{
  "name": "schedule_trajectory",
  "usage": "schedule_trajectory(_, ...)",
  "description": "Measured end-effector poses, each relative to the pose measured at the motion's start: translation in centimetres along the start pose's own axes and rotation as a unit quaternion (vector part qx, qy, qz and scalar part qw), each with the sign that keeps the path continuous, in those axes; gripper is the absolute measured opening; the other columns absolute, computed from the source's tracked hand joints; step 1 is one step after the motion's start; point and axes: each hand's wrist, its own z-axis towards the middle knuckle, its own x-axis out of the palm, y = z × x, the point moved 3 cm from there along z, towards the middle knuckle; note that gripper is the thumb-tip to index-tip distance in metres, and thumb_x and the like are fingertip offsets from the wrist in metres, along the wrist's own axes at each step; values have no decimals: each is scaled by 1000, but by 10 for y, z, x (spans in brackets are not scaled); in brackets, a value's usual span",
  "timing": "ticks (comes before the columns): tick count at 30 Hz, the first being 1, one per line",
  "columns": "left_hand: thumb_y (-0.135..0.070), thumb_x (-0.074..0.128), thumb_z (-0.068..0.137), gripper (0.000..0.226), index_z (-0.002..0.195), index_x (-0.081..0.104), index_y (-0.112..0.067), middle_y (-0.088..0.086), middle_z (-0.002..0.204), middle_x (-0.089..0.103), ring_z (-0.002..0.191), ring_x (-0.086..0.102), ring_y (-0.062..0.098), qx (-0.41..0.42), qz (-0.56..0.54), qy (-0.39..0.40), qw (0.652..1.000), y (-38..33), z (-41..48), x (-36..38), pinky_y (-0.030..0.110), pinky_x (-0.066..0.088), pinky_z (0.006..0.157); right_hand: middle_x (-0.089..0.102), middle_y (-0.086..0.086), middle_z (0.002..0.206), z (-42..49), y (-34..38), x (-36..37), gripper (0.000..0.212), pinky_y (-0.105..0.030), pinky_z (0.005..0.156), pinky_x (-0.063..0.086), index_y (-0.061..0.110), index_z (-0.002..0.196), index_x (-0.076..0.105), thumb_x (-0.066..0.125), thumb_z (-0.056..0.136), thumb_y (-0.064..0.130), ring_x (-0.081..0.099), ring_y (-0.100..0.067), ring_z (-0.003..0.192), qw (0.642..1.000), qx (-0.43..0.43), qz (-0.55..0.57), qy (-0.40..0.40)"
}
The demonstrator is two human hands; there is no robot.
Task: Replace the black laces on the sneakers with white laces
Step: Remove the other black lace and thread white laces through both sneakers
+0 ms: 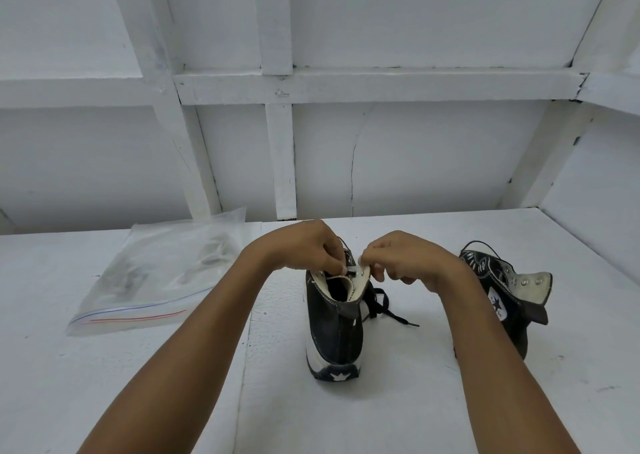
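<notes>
The left hand (311, 251) is curled almost closed, its thumb and forefinger pinching a flat black lace (401, 318) right at a top eyelet of a black canvas high-top sneaker (334, 336) with a white rubber sole. The right hand (398, 261) is likewise curled tight, its fingertips gripping the cream-lined eyelet edge of the same shoe from the other side, so the two hands nearly meet above the shoe's opening. This sneaker stands upright in the middle of the white painted desk (381, 419), heel toward the camera, a white star on its heel patch. The loose end of the lace trails off its right side and lies on the desk, its tip pointing right. There are two sneakers in all: the second black high-top sneaker (498, 297) sits to the right, well apart from the first, tilted with its collar folded open and bare metal eyelets showing. Only one black lace is plainly visible. To the left lies one clear zip-top plastic bag (156, 277) with blue and red seal stripes, flat on the desk; its contents are too faint to identify. Both forearms cross the foreground and hide part of the desk; the right one covers the lower part of the second sneaker. A white panelled wall (415, 159) stands behind.
</notes>
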Motion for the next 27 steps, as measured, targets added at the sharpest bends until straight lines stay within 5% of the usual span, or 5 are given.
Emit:
schedule_trajectory(6,-30,73,85,15,71,69,-30,-16,63,62,55,52,-1,17,30,-2,999,-9,5,3,10,37,49,54,1,57,4,0,1,24,-24,47,23,15,55,54,57,79,19,31,-16,55,1000,21,-22,8)
schedule_trajectory(10,-23,68,83,14,73,65,-15,-1,69,61,61,51,11,-28,65,-75,995,2,6,-5,22,38,51,53,1,57,6,-4,0,28,-24,47,22,17,51,51,57,78,18,30,-16,54,999,25,-19,13)
schedule_trajectory(15,-29,65,82,18,68,58,-21,0,80,66,80,60,21,-114,174,-82,975,30,4,-19,27,44,62,54,1,59,7,-5,-1,25,-23,46,22,15,57,53,57,81,17,30,-15,53,999,27,-18,25)
schedule_trajectory(19,-21,62,84,7,82,69,-20,-3,89,71,88,63,19,-56,133,-57,988,17,4,-18,35,56,77,53,2,61,10,-4,1,17,-22,46,22,11,68,56,58,82,19,30,-14,52,999,30,-27,29)
schedule_trajectory(27,-38,73,83,15,70,68,-33,-8,78,68,65,56,7,9,97,28,995,-11,14,5,24,45,58,49,2,58,14,-3,5,17,-23,47,21,14,65,57,61,81,17,30,-15,53,999,29,-21,31)
